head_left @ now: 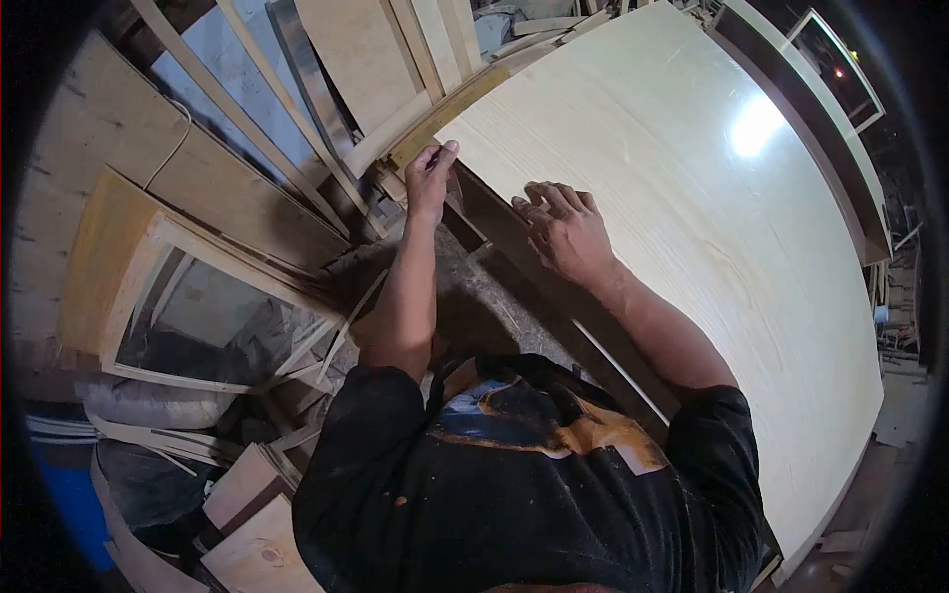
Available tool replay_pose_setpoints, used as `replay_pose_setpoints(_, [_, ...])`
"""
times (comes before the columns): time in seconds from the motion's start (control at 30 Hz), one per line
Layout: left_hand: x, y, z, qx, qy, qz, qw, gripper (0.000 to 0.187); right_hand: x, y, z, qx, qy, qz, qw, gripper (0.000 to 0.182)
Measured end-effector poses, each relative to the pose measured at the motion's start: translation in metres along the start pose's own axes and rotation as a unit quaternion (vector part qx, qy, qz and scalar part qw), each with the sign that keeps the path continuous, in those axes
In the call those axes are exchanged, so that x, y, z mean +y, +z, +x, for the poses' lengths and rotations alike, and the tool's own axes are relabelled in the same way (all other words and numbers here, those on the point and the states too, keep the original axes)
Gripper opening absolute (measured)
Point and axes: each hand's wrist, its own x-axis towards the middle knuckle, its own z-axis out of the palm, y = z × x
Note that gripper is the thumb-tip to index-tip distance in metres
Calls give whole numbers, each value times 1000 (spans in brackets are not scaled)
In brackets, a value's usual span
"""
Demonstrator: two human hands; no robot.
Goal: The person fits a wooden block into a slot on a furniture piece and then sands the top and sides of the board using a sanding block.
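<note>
A large pale wooden panel (682, 227) with visible grain lies flat in front of me and to the right. My left hand (429, 186) is at its near left corner, fingers curled in and thumb on top. Whatever those fingers hold, if anything, is hidden. Resting at the panel's near edge, my right hand (568, 232) has bent, slightly parted fingers over the top surface, with nothing visibly held. Below this edge is a dark gap, partly covered by my right forearm.
Wooden boards and strips (366, 69) lean at the upper left. A wood-framed glass panel (213, 306) stands at the left. Offcuts (262, 544) lie at the lower left. Beyond the panel's far right side is a long curved-looking board (820, 99).
</note>
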Motion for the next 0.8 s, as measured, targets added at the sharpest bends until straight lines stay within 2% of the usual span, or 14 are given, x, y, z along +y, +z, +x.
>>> replay_pose_setpoints(0.13, [13,1,5,-38,-23,8,999,22,1,3,-1,13,-11,-5,1000,53])
replay_pose_setpoints(0.17, [-10,-9,19,-56,-14,-2,998,20,2,5,-1,7,-14,-13,1000,55])
replay_pose_setpoints(0.2, [-9,-8,16,-58,-18,0,998,20,1,5,-1,5,-9,-11,1000,55])
replay_pose_setpoints(0.47, [-16,-12,19,-61,-28,-73,995,15,0,10,-1,10,-18,-16,1000,60])
replay_pose_setpoints(0.8, [-14,-10,19,-37,-36,-54,997,15,-2,8,-1,8,-19,-26,999,55])
